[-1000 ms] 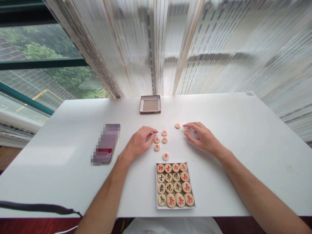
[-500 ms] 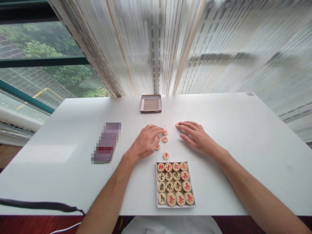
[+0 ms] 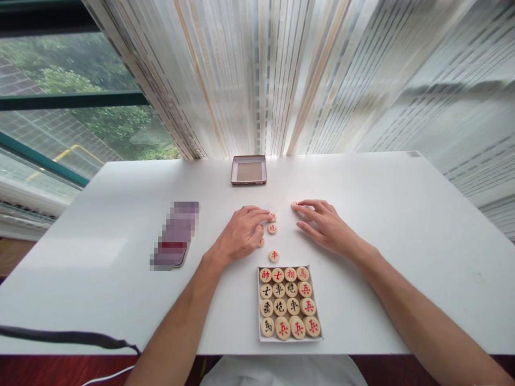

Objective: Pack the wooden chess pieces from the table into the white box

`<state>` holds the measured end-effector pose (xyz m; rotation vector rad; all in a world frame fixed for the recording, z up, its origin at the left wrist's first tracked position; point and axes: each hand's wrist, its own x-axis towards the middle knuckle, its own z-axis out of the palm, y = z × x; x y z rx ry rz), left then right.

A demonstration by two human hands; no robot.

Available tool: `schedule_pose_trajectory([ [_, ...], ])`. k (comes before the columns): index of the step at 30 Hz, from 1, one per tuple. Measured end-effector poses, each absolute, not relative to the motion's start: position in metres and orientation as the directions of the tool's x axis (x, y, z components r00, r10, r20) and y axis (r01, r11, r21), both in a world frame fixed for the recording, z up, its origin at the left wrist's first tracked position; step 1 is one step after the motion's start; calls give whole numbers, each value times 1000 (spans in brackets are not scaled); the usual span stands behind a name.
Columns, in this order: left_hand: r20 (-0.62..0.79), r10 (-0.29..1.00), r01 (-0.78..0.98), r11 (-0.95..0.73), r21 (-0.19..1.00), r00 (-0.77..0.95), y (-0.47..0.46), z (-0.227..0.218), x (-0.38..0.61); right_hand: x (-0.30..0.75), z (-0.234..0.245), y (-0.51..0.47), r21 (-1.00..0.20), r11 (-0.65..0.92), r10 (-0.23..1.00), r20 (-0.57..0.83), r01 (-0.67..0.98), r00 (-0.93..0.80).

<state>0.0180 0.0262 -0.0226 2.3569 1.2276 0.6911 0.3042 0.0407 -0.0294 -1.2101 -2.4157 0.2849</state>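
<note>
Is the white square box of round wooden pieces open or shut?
Open. Nothing covers the white square box; inside, round wooden pieces with red or black characters show face-up in four rows of four.

On my white worktop [image 3: 382, 187], a white-sided box [image 3: 290, 340] holds cream discs [image 3: 293, 306] lettered red or black. Left of the box, a purple phone [image 3: 176, 230] with a red band; beyond the box, a brown-rimmed tray [image 3: 248, 184] and white curtains [image 3: 277, 69] striped grey.
</note>
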Motion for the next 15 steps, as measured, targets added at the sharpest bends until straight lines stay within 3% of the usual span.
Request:
schedule_pose_trajectory([
  [15,272,845,629,-527,571,461,27,-23,14,322,-30,48,-484,572,820,330,663,-467],
])
